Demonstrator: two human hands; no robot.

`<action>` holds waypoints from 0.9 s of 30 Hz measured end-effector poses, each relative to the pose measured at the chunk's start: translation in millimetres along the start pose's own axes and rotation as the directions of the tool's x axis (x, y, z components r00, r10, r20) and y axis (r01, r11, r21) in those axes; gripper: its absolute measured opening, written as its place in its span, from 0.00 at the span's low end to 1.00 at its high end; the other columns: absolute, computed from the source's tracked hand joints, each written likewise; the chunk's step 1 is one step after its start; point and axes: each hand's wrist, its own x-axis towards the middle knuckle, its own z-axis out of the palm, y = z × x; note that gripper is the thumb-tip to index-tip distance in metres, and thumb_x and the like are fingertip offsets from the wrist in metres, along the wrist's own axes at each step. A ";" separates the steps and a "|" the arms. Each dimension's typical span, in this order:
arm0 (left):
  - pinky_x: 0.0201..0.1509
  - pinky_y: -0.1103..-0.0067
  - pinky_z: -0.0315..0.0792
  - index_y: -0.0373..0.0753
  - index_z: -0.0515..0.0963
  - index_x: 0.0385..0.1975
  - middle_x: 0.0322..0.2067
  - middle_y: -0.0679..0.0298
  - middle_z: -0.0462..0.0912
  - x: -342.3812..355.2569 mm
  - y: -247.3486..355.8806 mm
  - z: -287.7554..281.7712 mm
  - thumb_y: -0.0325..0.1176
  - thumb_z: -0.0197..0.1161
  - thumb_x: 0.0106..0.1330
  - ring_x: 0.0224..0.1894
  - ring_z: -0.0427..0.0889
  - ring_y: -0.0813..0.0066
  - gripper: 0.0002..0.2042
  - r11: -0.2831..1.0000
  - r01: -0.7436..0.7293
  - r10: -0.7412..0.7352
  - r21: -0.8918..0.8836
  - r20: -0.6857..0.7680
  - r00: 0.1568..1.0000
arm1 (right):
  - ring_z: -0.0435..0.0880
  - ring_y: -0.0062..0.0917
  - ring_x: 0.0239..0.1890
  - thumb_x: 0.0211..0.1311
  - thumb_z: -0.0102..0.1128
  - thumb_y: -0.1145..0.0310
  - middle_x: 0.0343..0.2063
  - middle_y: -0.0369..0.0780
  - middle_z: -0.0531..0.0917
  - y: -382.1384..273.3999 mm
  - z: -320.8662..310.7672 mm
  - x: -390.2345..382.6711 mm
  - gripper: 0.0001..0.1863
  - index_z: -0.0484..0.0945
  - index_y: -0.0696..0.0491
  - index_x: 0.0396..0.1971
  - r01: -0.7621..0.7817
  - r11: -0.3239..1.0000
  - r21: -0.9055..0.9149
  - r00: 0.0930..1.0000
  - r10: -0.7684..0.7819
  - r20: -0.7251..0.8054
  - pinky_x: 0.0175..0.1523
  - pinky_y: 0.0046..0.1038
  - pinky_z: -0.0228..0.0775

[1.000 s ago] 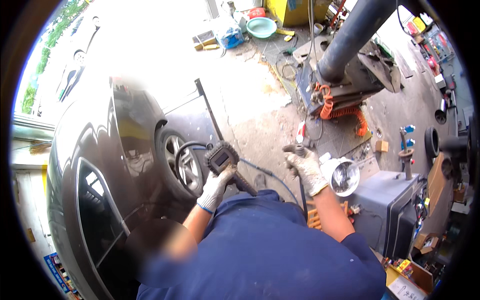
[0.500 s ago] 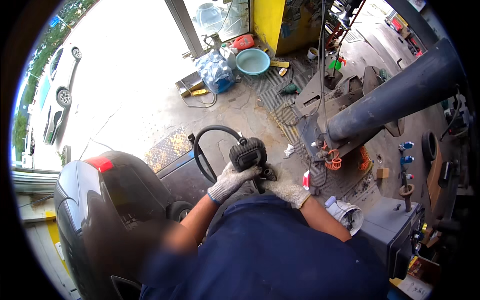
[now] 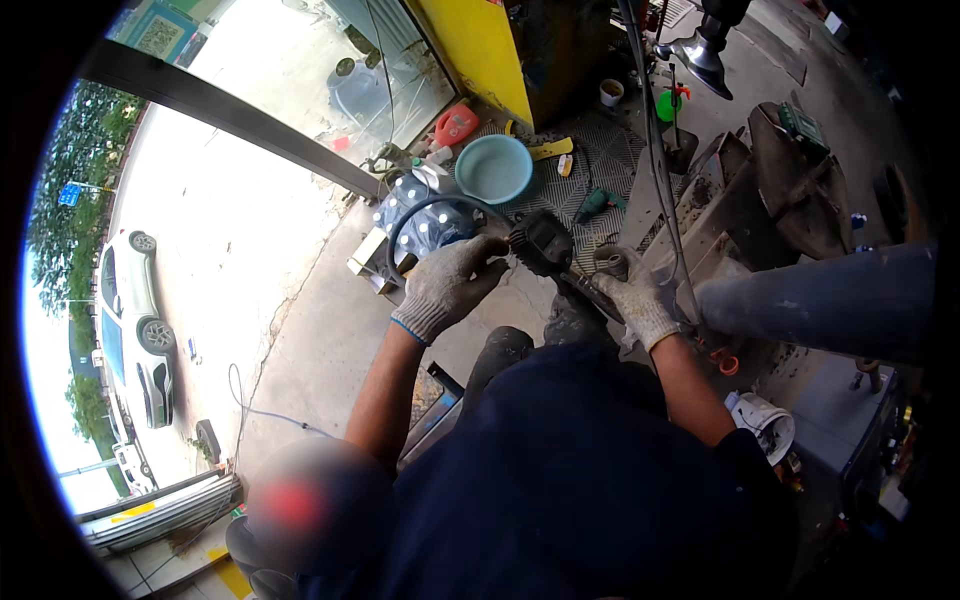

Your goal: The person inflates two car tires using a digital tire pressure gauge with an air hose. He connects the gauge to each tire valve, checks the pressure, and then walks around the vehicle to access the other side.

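A black tire inflator (image 3: 545, 243) with a chunky ribbed housing and a small display is held up in front of me. My right hand (image 3: 637, 298), in a whitish knit glove, is closed round its handle end. My left hand (image 3: 452, 285), gloved alike, has curled fingers, their tips close by the housing's left edge. Whatever lies within those fingers is hidden. From the housing, a black hose (image 3: 425, 205) arches left and passes down behind my left hand, where its end is out of sight.
Beyond the inflator are a light blue basin (image 3: 494, 170), a bundle of plastic bottles (image 3: 432, 228), a red jug (image 3: 456, 125) and a green power drill (image 3: 600, 205). A thick dark post (image 3: 815, 310) juts in from the right. A white bucket (image 3: 760, 425) stands at lower right.
My view has turned toward the left. The inflator has moved rightward and tilted, and my hands are wider apart. My left hand has slid from the housing's front to its left side.
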 end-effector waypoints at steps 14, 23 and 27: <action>0.39 0.72 0.78 0.37 0.74 0.53 0.41 0.55 0.83 377.9 -111.9 -142.7 0.38 0.49 0.76 0.38 0.85 0.68 0.14 0.956 -0.006 0.103 -0.293 0.315 0.944 | 0.78 0.18 0.36 0.60 0.63 0.77 0.35 0.33 0.78 -108.3 44.7 208.6 0.14 0.77 0.54 0.47 -0.064 0.998 0.019 0.861 0.065 -0.504 0.44 0.21 0.74; 0.44 0.81 0.73 0.33 0.71 0.52 0.32 0.64 0.79 491.4 -152.8 -147.3 0.35 0.55 0.74 0.36 0.77 0.81 0.14 0.653 -0.249 0.506 -0.715 0.166 0.847 | 0.72 0.15 0.32 0.60 0.59 0.77 0.32 0.32 0.74 -141.5 139.6 239.3 0.11 0.77 0.55 0.43 -0.193 0.979 0.067 0.771 0.194 -0.606 0.41 0.18 0.69; 0.50 0.78 0.75 0.32 0.72 0.52 0.42 0.62 0.81 558.2 -114.2 -192.7 0.34 0.56 0.73 0.42 0.80 0.76 0.14 0.522 -0.192 0.446 -0.831 0.073 0.892 | 0.73 0.15 0.24 0.58 0.62 0.75 0.25 0.32 0.74 -116.9 142.7 246.0 0.14 0.75 0.55 0.45 -0.042 0.987 0.152 0.692 0.138 -0.709 0.30 0.19 0.69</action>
